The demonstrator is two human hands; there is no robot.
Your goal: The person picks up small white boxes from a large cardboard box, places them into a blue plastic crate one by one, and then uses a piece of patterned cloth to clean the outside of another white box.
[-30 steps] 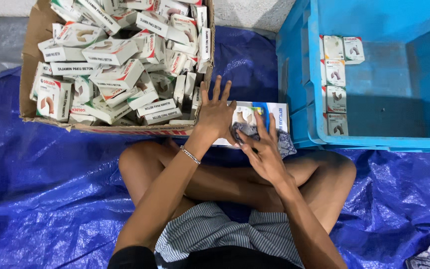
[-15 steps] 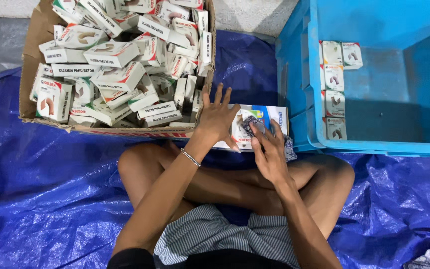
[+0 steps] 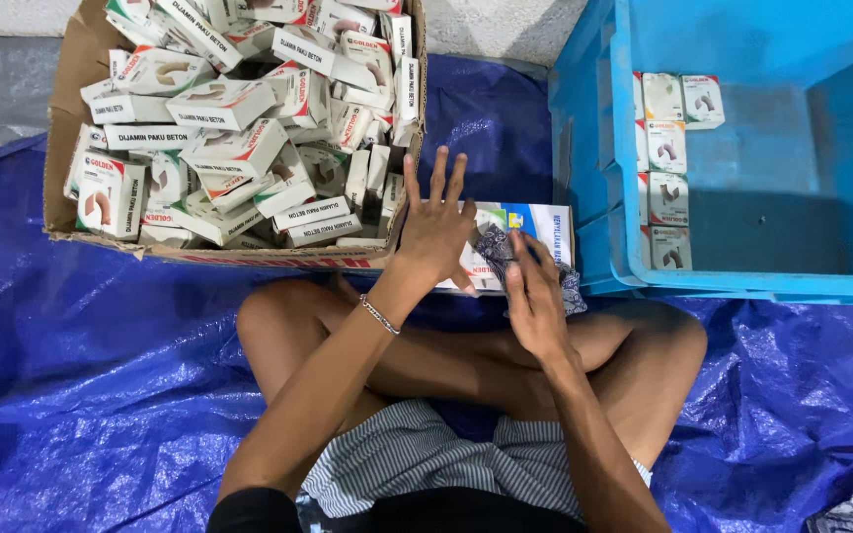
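Between cardboard box (image 3: 71, 212) and blue crate (image 3: 594, 197), left hand (image 3: 436, 232) stays spread on flat carton (image 3: 535, 222); right hand (image 3: 535, 306) now pinches dark patterned pouch (image 3: 494, 245).

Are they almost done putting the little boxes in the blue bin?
Not nearly. Seven or so small boxes already line one wall of the blue crate. The left hand and right hand are busy over a flat white packet. The cardboard box is still heaped with small cartons.
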